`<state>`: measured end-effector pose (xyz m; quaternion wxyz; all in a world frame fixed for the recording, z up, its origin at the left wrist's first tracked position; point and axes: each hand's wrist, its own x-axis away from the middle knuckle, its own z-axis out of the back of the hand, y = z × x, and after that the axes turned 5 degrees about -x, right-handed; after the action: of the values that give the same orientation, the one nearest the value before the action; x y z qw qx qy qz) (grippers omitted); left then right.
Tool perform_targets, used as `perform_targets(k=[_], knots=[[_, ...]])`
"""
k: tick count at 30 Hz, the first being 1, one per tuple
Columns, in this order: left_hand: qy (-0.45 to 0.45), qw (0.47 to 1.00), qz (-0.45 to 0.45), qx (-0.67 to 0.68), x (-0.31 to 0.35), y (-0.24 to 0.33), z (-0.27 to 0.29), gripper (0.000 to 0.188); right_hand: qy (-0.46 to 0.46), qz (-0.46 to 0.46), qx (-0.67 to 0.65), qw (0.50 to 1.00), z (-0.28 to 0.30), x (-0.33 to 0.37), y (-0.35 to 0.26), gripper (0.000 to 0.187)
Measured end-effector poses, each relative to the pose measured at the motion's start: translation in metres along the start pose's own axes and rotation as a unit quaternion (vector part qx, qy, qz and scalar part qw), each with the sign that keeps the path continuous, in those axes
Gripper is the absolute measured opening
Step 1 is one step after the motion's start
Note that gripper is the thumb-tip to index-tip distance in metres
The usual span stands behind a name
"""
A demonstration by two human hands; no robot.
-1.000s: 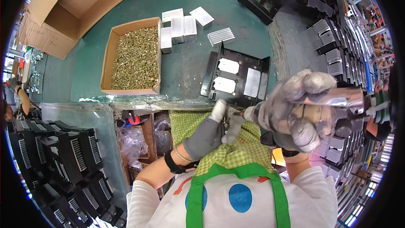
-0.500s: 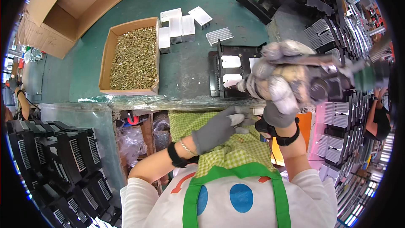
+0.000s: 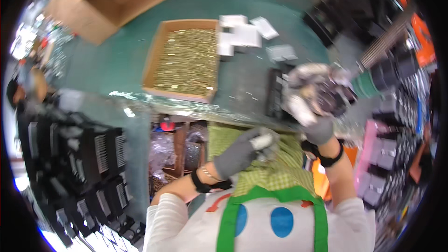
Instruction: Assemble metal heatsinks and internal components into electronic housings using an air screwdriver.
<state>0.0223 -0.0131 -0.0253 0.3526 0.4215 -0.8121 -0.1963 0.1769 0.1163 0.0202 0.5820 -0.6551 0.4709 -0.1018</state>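
Note:
My right hand (image 3: 313, 114), in a grey glove with pale taped fingers, is wrapped round a taped power screwdriver (image 3: 333, 97) at the right of the bench. Just left of it lies a black housing (image 3: 274, 94), mostly hidden by the hand and tool. The tool's tip cannot be made out. My left hand (image 3: 243, 153), also gloved, is in front of the bench edge over the green checked apron (image 3: 221, 135). Its fingers are curled in; whatever they hold, if anything, is hidden. Motion blurs the view.
A cardboard box (image 3: 154, 56) of small brass-coloured fasteners stands on the green bench, with several silver heatsinks (image 3: 246, 36) beside it. Larger cartons (image 3: 100, 11) line the back. Stacked black housings (image 3: 100, 154) are at lower left. A ribbed hose (image 3: 385, 42) hangs at right.
The view has turned, so the bench and its things appear farther right. My right hand still grips the screwdriver, now seen more end-on. My left fingers look more curled.

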Motion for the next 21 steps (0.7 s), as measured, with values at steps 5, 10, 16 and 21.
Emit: perform_targets(k=[5, 10, 16, 21], knots=[[0.001, 0.995, -0.089, -0.039, 0.003, 0.005, 0.002, 0.03, 0.017, -0.051, -0.085, 0.995, 0.005, -0.024, -0.028, 0.034], [-0.041, 0.992, -0.113, 0.034, -0.003, 0.009, -0.003, 0.029, -0.27, -0.046, -0.357, 0.893, -0.007, -0.043, -0.045, 0.035], [-0.072, 0.992, -0.082, 0.058, -0.012, 0.005, -0.019, 0.04, 0.142, 0.101, 0.025, 0.984, -0.001, 0.016, -0.062, 0.061], [-0.07, 0.992, -0.073, 0.076, -0.01, 0.009, -0.024, 0.043, 0.003, 0.053, -0.134, 0.99, 0.021, 0.009, -0.064, 0.061]])
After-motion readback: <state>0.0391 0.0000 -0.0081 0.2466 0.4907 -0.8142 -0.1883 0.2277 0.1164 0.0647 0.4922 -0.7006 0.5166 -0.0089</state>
